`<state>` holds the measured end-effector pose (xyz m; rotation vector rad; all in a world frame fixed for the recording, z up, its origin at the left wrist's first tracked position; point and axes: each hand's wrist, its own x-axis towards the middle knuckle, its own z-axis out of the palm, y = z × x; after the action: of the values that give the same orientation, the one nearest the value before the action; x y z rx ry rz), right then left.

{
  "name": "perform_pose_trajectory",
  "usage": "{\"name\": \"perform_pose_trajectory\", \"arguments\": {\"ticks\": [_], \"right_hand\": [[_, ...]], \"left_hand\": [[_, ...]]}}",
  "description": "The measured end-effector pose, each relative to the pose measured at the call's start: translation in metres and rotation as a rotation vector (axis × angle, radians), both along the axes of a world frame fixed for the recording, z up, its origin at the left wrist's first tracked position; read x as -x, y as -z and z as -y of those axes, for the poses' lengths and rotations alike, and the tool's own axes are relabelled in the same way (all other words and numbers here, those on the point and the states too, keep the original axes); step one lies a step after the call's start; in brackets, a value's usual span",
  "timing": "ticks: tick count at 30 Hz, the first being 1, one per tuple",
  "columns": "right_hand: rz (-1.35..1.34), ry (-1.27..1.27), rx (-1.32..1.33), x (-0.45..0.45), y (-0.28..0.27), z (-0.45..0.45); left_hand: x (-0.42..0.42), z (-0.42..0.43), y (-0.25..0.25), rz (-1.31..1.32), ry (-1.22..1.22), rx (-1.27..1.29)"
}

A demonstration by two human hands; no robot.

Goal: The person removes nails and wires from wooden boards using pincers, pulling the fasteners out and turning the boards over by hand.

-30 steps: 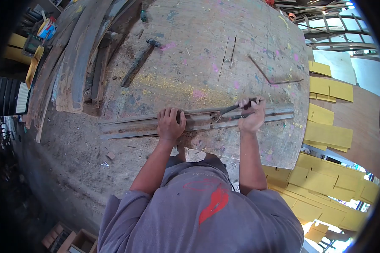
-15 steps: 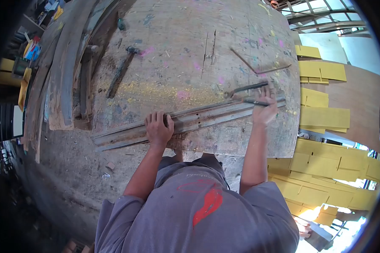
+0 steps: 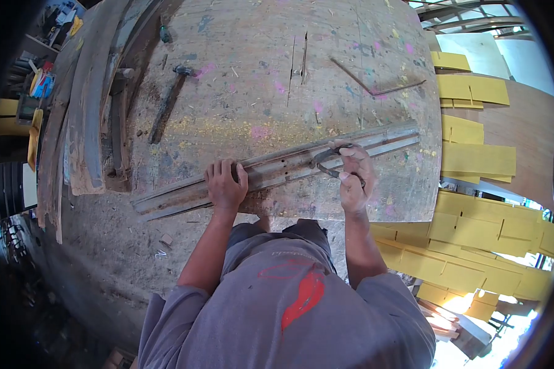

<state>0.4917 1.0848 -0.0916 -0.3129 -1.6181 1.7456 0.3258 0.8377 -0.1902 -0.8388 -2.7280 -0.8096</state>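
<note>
A long grooved bar (image 3: pixel 274 171), brown and grey with small dark holes, lies slantwise across the front of the worn wooden table (image 3: pixel 240 111). My left hand (image 3: pixel 226 186) grips its left-middle part, fingers curled over the far edge and thumb to the right. In my right hand (image 3: pixel 355 181) is a pair of dark pliers (image 3: pixel 321 165), held over the right half of the bar with the head pointing left. The fingers are closed around the handles. Whether the jaws touch the bar I cannot tell.
A hammer (image 3: pixel 169 101) lies at the table's left, near long weathered boards (image 3: pixel 92 117). A bent thin strip (image 3: pixel 369 91) rests at the far right. Yellow slotted sheets (image 3: pixel 480 157) stand beyond the right edge. A green-handled tool (image 3: pixel 165 34) lies at the back left.
My right hand has moved left and toward me with the pliers, whose handles were spread wider before. My left hand remains on the bar.
</note>
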Motion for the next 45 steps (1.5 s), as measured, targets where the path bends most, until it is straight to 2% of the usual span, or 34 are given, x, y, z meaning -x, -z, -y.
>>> {"name": "perform_pose_trajectory", "arguments": {"ticks": [8, 14, 17, 20, 26, 29, 32, 34, 36, 39, 42, 43, 45], "right_hand": [[0.034, -0.003, -0.037, 0.008, -0.002, 0.011], [0.124, -0.34, -0.185, -0.005, -0.011, 0.006], [0.093, -0.23, -0.001, -0.003, -0.015, 0.01], [0.088, -0.203, -0.108, 0.001, -0.003, 0.014], [0.155, -0.226, 0.065, 0.012, -0.022, 0.023], [0.242, -0.312, -0.079, 0.004, 0.002, 0.0], [0.105, -0.128, -0.056, 0.013, 0.015, -0.011], [0.135, 0.235, -0.029, 0.02, 0.001, -0.03], [0.001, 0.578, 0.601, 0.012, -0.006, -0.058], [-0.197, 0.477, 0.529, -0.019, -0.01, -0.086], [-0.095, 0.418, 0.283, -0.035, -0.016, -0.088], [-0.142, 0.332, 0.228, -0.036, -0.011, -0.088], [-0.121, 0.331, 0.227, -0.032, -0.01, -0.079]], "left_hand": [[0.001, 0.001, 0.001, 0.008, 0.0, -0.009], [0.0, 0.001, 0.0, 0.007, 0.005, -0.006], [0.001, 0.001, 0.004, 0.014, -0.003, 0.001], [0.0, 0.001, 0.003, 0.016, -0.004, 0.011], [0.002, 0.001, 0.0, 0.027, -0.002, 0.01], [0.0, 0.001, 0.001, 0.026, -0.004, 0.008], [0.001, 0.001, 0.0, 0.014, 0.003, -0.004], [0.0, 0.001, 0.001, 0.008, 0.009, -0.009], [0.0, 0.001, 0.001, 0.001, 0.002, -0.007], [0.0, 0.001, 0.003, 0.003, -0.007, 0.002], [0.0, -0.001, 0.001, 0.005, -0.004, 0.021], [0.0, -0.001, 0.002, 0.009, -0.001, 0.022], [-0.001, 0.0, 0.005, 0.016, -0.003, 0.023]]}}
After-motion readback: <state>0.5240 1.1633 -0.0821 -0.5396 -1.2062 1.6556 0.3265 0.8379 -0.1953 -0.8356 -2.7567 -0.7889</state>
